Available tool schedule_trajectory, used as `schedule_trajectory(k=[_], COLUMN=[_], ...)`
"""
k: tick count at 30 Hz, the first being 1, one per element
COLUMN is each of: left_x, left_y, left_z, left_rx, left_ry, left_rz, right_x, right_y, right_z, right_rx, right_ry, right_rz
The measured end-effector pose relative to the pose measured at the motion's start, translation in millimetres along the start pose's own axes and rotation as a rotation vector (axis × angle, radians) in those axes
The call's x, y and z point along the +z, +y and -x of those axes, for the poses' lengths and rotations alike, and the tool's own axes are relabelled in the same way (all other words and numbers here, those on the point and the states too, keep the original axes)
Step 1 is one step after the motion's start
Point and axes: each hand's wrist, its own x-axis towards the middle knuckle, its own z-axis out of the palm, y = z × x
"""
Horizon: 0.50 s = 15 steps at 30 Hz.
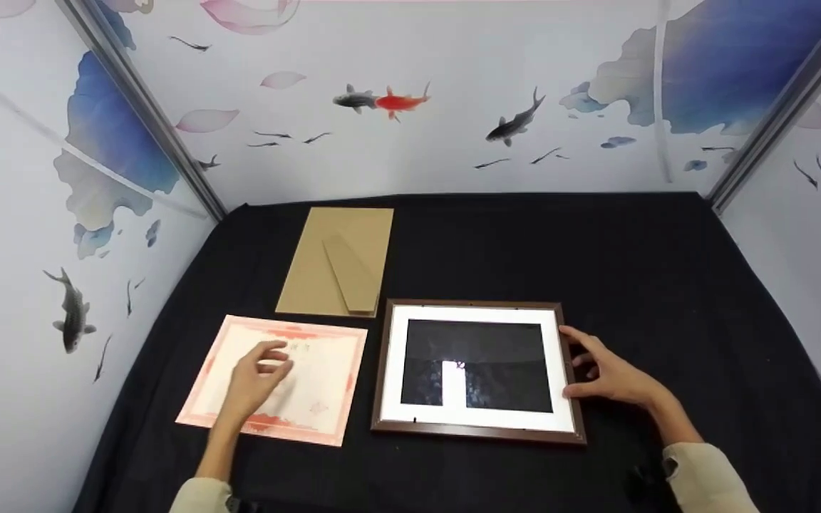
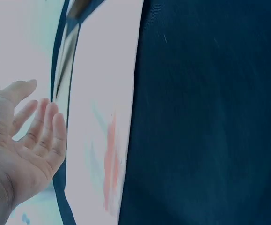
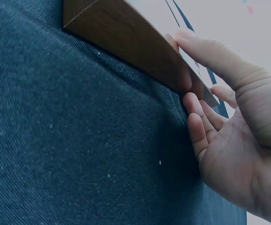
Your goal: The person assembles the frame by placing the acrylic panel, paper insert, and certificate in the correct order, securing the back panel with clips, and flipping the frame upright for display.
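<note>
A brown-edged picture frame (image 1: 478,433) with a white mat round a dark, reflective middle lies flat on the black cloth. My right hand (image 1: 613,374) holds its right edge: thumb and forefinger reach onto the rim, and the other fingers curl by its side. The right wrist view shows the thumb on the upper edge of the frame's side (image 3: 121,42). To the left lies a cream certificate sheet (image 1: 318,385) with a red-pink border. Above it hovers my left hand (image 1: 257,381), fingers loosely bent and holding nothing; in the left wrist view its palm faces the camera.
A tan backing board (image 1: 303,271) with a stand flap (image 1: 350,274) lies behind the sheet. Black cloth (image 1: 524,242) covers the table. White panels (image 1: 439,157) painted with fish and petals enclose the back and both sides, joined by metal posts (image 1: 147,107).
</note>
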Motion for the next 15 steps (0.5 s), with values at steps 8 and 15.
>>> schedule_trajectory(k=[8, 15], left_x=[-57.8, -97.3], left_y=[-54.0, -80.6], left_z=[20.3, 35.1], left_rx=[-0.058, -0.076], left_ry=[0.172, 0.216], left_rz=[-0.165, -0.248], right_x=[5, 2], right_y=[2, 1], right_z=[-0.3, 1.8], right_rx=[-0.003, -0.002], right_ry=[0.001, 0.028], right_rz=[-0.008, 0.011])
